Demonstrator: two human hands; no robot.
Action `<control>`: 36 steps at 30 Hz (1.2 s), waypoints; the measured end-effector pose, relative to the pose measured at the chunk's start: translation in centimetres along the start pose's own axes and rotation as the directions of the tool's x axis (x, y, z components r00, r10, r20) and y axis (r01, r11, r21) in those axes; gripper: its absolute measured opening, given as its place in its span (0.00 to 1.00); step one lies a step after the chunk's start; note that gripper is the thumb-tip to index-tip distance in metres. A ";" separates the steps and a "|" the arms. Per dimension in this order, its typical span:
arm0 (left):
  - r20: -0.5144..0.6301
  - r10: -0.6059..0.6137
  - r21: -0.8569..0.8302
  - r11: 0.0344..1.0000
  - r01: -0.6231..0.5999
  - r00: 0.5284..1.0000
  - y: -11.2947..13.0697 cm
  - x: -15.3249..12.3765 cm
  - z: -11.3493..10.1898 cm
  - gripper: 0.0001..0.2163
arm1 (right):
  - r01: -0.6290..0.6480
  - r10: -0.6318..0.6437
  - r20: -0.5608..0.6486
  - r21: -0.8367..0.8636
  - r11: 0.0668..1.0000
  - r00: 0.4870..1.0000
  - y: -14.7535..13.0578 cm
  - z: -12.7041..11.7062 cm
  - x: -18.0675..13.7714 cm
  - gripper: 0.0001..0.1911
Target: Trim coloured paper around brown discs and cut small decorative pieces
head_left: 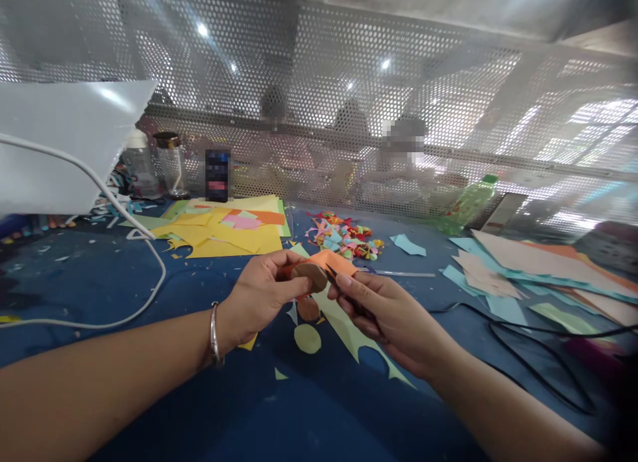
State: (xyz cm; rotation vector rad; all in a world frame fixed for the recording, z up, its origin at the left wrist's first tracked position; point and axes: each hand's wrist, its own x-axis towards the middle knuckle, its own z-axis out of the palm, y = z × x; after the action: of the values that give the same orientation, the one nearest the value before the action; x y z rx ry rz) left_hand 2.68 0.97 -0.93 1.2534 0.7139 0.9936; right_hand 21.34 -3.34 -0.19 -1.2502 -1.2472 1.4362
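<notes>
My left hand (264, 292) pinches a piece of orange paper (335, 260) with a brown round disc (309, 276) pressed on it by the thumb. My right hand (383, 312) is closed round a small pair of scissors (333, 276), whose dark blades touch the paper's edge beside the disc. Both hands hover above a blue table (299, 409). Below them lie a second brown disc (308, 309), a pale green paper circle (308, 338) and a pale green sheet with round holes cut out (349, 329). A silver bangle (214, 334) sits on my left wrist.
Yellow and orange sheets (224, 232) lie back left, a heap of coloured scraps (346, 239) in the middle, teal and tan sheets (523, 269) at right. A white cable (154, 276) loops left; black cables (523, 342) cross right. Jars, a green bottle (471, 203) and people sit behind a perforated screen.
</notes>
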 end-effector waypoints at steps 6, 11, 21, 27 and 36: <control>-0.024 0.001 -0.016 1.000 -0.001 1.000 0.1 0.0 0.1 0.06 | 0.009 -0.009 -0.017 -0.005 1.000 1.000 0.0 0.1 -0.3 0.24; -0.053 -0.030 -0.029 0.999 0.028 0.998 0.1 0.1 0.1 0.07 | 0.004 -0.004 -0.021 0.022 1.000 1.000 0.0 0.1 -0.3 0.24; -0.033 -0.016 0.041 0.999 0.018 0.999 -0.3 0.0 -0.3 0.09 | -0.001 0.001 0.005 -0.015 1.000 1.000 -0.4 0.1 -0.3 0.25; -0.023 0.004 0.073 0.997 -0.002 1.000 -0.5 0.1 -0.3 0.09 | -0.013 0.013 0.001 -0.038 0.999 1.000 -0.6 0.0 -0.4 0.27; 0.017 0.089 0.072 0.993 -0.090 0.996 -0.6 0.2 -0.4 0.10 | -0.013 0.013 -0.020 -0.019 1.000 1.000 -0.6 0.1 -0.4 0.27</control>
State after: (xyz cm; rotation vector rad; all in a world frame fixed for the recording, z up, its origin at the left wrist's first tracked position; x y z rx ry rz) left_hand 2.57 1.28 -1.57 1.3642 0.6929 1.0385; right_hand 21.25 -3.62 0.46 -1.2846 -1.2437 1.4212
